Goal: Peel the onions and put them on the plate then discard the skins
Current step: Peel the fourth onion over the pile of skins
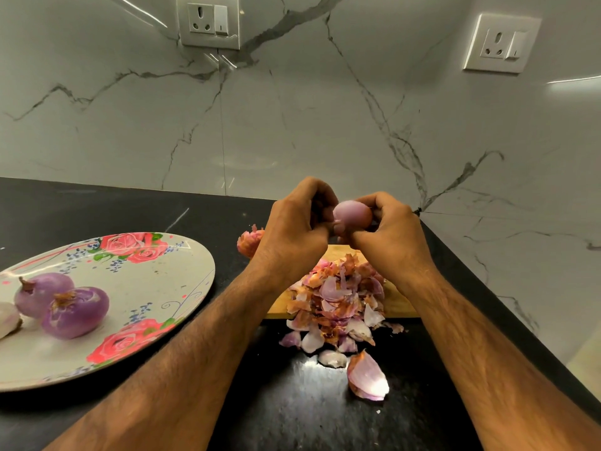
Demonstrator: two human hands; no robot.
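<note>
I see only part of the held onion (pixel 353 216) between the left hand (pixel 292 231) and right hand (pixel 387 237); the plate (pixel 156 288) and a pale onion (pixel 7 317) run off the left edge.

Your raised onion (pixel 353 218) shows a pale pink-lilac, smooth and unmarked; the peeled onions (pixel 76 312) on the plate are a deeper purple with faint paler streaks and rusty-brown tops; a third bulb (pixel 8 319) at the left edge looks whitish-pink; the plate (pixel 146 288) is off-white, printed with pink-red roses, green leaves, sprigs of small blue flowers and thin curling lines; the skins (pixel 338 297) mix orange-brown, pink, lilac and white; the big loose piece (pixel 367 377) nearest you is pale lilac with a rusty tip; the cutting board (pixel 398 305) is yellowish tan; the counter (pixel 97 206) is black with fine grey speckling; the wall (pixel 325 125) is white marble veined in grey; the sockets (pixel 209 22) are white.
</note>
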